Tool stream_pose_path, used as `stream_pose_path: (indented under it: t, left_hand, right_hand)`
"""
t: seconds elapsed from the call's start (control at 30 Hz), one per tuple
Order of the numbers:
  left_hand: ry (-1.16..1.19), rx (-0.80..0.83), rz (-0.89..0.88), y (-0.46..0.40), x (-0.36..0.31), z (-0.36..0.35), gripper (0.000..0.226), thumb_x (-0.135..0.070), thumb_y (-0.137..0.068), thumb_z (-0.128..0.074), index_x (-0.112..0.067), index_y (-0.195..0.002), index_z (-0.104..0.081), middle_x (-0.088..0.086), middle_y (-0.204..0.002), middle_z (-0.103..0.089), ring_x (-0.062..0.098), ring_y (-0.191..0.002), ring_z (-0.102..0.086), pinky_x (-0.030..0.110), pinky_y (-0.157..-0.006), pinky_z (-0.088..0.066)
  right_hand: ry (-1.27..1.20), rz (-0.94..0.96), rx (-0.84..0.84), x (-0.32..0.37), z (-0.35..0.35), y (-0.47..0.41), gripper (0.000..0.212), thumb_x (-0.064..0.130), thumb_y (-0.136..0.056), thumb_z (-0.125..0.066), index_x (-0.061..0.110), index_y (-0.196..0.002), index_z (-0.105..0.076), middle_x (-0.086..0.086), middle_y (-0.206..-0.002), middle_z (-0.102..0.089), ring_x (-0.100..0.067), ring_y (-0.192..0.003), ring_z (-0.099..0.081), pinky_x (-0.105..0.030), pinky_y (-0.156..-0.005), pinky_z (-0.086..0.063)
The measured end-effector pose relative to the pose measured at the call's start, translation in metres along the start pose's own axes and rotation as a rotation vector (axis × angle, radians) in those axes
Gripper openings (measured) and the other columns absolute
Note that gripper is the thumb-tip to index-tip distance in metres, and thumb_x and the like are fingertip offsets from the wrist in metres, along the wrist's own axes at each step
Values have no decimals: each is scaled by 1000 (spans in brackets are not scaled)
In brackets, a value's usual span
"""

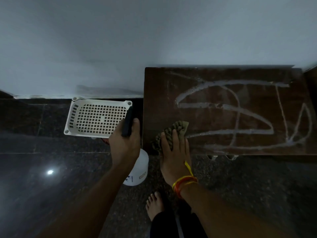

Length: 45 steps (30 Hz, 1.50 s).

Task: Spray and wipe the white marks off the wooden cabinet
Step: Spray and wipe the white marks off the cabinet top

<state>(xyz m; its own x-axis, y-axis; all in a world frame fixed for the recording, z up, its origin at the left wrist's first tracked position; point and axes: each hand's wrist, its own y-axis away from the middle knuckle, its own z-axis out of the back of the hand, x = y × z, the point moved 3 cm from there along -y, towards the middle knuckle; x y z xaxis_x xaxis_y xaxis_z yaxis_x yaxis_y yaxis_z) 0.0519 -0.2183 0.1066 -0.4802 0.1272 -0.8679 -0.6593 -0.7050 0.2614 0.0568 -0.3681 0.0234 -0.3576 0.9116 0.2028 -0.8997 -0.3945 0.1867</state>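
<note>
A dark wooden cabinet (223, 148) fills the right half of the head view, its top seen from above. Wet white marks (228, 107) loop and streak across most of that top. My right hand (175, 152) lies flat with straight fingers on a green cloth (173, 130), pressing it onto the top's front left corner, left of the marks. My left hand (124, 143) grips the black head of a white spray bottle (138, 170), which hangs below the hand, left of the cabinet.
A white perforated plastic basket (72, 121) lies on the dark polished floor by the wall, left of the cabinet. My bare foot (154, 206) stands on the floor in front. A pale wall rises behind everything.
</note>
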Motion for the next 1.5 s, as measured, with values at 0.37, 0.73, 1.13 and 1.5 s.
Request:
stream_pose_path:
  t: [0.37, 0.73, 1.13, 1.5]
  left_hand:
    - [-33, 17, 9, 22, -2, -11, 25, -35, -96, -56, -25, -73, -57, 12, -73, -64, 34, -70, -65, 54, -66, -56]
    - [-29, 32, 24, 21, -2, -23, 25, -44, -93, -56, -28, -73, -58, 9, -69, -64, 36, -67, -65, 58, -61, -56]
    - [-96, 55, 22, 1, -19, -32, 31, -42, -95, -53, -22, -73, -58, 16, -69, -65, 39, -64, -66, 54, -58, -57]
    - [-115, 125, 60, -17, -30, -47, 30, -45, -95, -52, -23, -75, -56, 10, -69, -65, 32, -64, -66, 54, -65, -58]
  right_hand:
    - [-77, 10, 40, -20, 6, 5, 74, 33, -87, -57, 23, -150, -19, -19, -155, -20, -40, -142, -20, -48, -115, -7]
    - [-98, -17, 61, -35, 14, -34, 63, 40, -99, -33, 29, -151, 2, -13, -159, 5, -38, -145, 2, -45, -119, 6]
    - [-61, -56, 73, -41, 20, -56, 65, 42, -98, -33, 28, -151, 3, -14, -159, 6, -39, -145, 1, -46, -118, 4]
    - [-47, -75, 67, -38, 18, -30, 66, 38, -93, -45, 24, -150, -15, -17, -157, -14, -40, -143, -15, -45, -115, -2]
